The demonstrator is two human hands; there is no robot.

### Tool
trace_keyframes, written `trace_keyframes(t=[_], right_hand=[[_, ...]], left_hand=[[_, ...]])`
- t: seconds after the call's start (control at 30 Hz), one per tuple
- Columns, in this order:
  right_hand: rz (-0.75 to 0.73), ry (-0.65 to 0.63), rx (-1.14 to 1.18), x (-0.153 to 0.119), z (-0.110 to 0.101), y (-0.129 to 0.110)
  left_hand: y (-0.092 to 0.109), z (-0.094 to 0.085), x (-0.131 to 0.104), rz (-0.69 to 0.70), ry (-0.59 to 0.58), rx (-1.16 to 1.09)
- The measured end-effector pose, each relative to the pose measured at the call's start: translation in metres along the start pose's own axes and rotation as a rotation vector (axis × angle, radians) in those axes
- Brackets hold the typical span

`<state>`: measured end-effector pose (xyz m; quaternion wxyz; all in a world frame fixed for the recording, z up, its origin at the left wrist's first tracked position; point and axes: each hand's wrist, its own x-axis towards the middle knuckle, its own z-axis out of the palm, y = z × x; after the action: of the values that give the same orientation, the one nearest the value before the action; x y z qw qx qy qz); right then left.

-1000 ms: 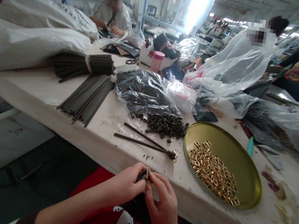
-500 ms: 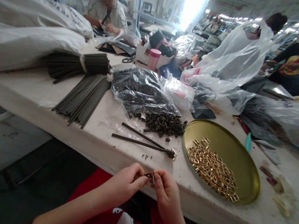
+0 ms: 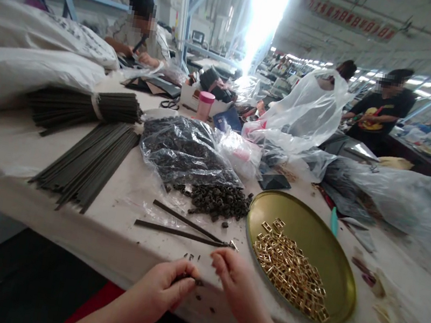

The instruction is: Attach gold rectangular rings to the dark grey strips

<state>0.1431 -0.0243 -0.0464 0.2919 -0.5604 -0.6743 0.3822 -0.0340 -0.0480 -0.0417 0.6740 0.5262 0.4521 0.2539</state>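
My left hand (image 3: pixel 168 289) is closed in a pinch at the table's front edge. A small dark piece (image 3: pixel 198 283) pokes out at its fingertips, its kind too small to make out. My right hand (image 3: pixel 236 284) hovers just right of it, fingers bent and a little apart, with nothing visible in them. Its fingertips are just below the joined end of two dark flat straps (image 3: pixel 177 232), where a gold buckle (image 3: pixel 234 246) shows; whether they touch I cannot tell. Tiny dark bits (image 3: pixel 192 257) lie by the left hand. Loose gold buckles (image 3: pixel 290 271) fill part of a round gold tray (image 3: pixel 312 220).
Dark strap bundles (image 3: pixel 86 165) lie at left. Behind the straps, small black loops (image 3: pixel 219 201) spill from a clear plastic bag (image 3: pixel 188 149). A pink-lidded cup (image 3: pixel 204 106), white sacks (image 3: pixel 30 64) and plastic bags (image 3: pixel 301 109) stand farther back. A co-worker (image 3: pixel 139 35) sits across the table.
My hands have come apart; the right has moved up toward the strap end, while the left keeps its pinch. The camera view has shifted, showing more of the room.
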Motion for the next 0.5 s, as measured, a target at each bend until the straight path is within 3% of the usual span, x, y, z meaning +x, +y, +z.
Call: trace_keyframes(t=[0.07, 0.13, 0.27, 0.37, 0.5], right_hand=[[-0.106, 0.178, -0.282, 0.024, -0.015, 0.005], [-0.096, 0.192, -0.401, 0.049, -0.023, 0.015], [-0.084, 0.163, -0.389, 0.083, -0.021, 0.035], [-0.069, 0.144, -0.335, 0.083, -0.022, 0.034], [-0.049, 0.019, -0.129, 0.052, -0.022, 0.008]], left_hand=[[0.0, -0.002, 0.005, -0.029, 0.049, -0.019], [0.0, -0.002, 0.01, -0.038, 0.073, -0.033], [-0.002, -0.005, 0.014, -0.047, 0.111, -0.013], [0.001, -0.009, 0.013, -0.046, 0.147, 0.0], [0.01, -0.011, 0.013, 0.003, 0.184, 0.029]])
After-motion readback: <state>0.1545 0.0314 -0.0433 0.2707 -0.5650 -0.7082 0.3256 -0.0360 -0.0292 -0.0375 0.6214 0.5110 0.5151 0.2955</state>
